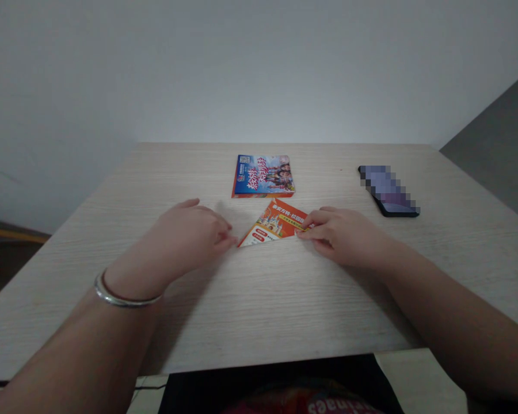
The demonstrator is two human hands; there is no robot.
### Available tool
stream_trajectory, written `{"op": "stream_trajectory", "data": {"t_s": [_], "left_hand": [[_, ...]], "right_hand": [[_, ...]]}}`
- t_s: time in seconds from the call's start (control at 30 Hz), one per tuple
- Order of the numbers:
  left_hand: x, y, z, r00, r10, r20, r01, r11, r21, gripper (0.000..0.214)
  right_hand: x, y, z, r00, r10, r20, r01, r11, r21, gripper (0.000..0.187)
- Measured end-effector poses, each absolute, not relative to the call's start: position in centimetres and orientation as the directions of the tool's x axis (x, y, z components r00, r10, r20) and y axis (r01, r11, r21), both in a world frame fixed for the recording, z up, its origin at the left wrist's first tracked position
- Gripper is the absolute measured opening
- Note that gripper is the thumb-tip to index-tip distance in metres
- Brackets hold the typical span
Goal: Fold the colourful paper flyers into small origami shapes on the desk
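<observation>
A folded orange-and-white flyer [280,221] lies on the table as a triangle-like shape, printed with a castle picture and Chinese characters. My right hand [343,236] has its thumb and fingers closed on the flyer's right end, covering that part. Beside the flyer's left corner is my left hand [194,236], palm down with loosely bent fingers that are partly apart. Its fingertips are close to the corner; whether they touch it I cannot tell. A silver bangle [123,299] circles the left wrist.
Behind the flyer rests a stack of blue-and-orange printed flyers [265,174]. A dark phone [388,191] lies at the right. The pale wood-grain table [176,172] meets a white wall [259,69] at the back. Dark clothing with a coloured print [302,397] shows at the near edge.
</observation>
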State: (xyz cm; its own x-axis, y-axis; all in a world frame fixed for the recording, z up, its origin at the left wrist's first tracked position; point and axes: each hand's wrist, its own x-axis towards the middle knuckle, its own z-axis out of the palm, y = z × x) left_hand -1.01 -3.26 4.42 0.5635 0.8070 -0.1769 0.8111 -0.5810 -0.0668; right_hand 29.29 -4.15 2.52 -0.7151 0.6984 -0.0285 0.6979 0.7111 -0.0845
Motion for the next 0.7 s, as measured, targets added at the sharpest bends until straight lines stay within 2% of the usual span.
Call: {"op": "stream_trajectory", "data": {"t_s": [0.07, 0.13, 0.27, 0.37, 0.53, 0.6, 0.7], "left_hand": [[-0.2, -3.1, 4.4, 0.577, 0.808, -0.118, 0.801, -0.588, -0.112, 0.027], [0.7, -3.3, 3.9, 0.618, 0.785, 0.038, 0.786, -0.616, -0.058, 0.03], [2.4, -3.9, 2.4, 0.742, 0.649, 0.168, 0.655, -0.756, 0.025, 0.032], [3.0, -4.1, 1.5, 0.824, 0.543, 0.16, 0.546, -0.837, 0.026, 0.031], [3.1, -3.7, 1.2, 0.855, 0.492, 0.164, 0.497, -0.868, 0.012, 0.026], [3.1, -3.7, 1.5, 0.857, 0.491, 0.157, 0.496, -0.868, 0.01, 0.025], [3.3, -4.0, 2.3, 0.826, 0.553, 0.115, 0.556, -0.831, 0.005, 0.027]], "right_hand": [[29.2, -4.2, 2.5, -0.72, 0.694, -0.011, 0.692, 0.716, -0.089, 0.027], [29.0, -4.2, 2.5, -0.727, 0.686, 0.014, 0.683, 0.726, -0.084, 0.027], [28.2, -4.3, 2.1, -0.738, 0.673, 0.061, 0.67, 0.74, -0.056, 0.028], [27.8, -4.3, 1.5, -0.753, 0.652, 0.092, 0.652, 0.757, -0.035, 0.03], [27.7, -4.1, 0.9, -0.78, 0.613, 0.124, 0.616, 0.788, -0.022, 0.031], [27.8, -4.0, 1.0, -0.781, 0.613, 0.116, 0.616, 0.787, -0.01, 0.03], [28.0, -3.9, 1.6, -0.759, 0.645, 0.092, 0.646, 0.763, -0.015, 0.028]]}}
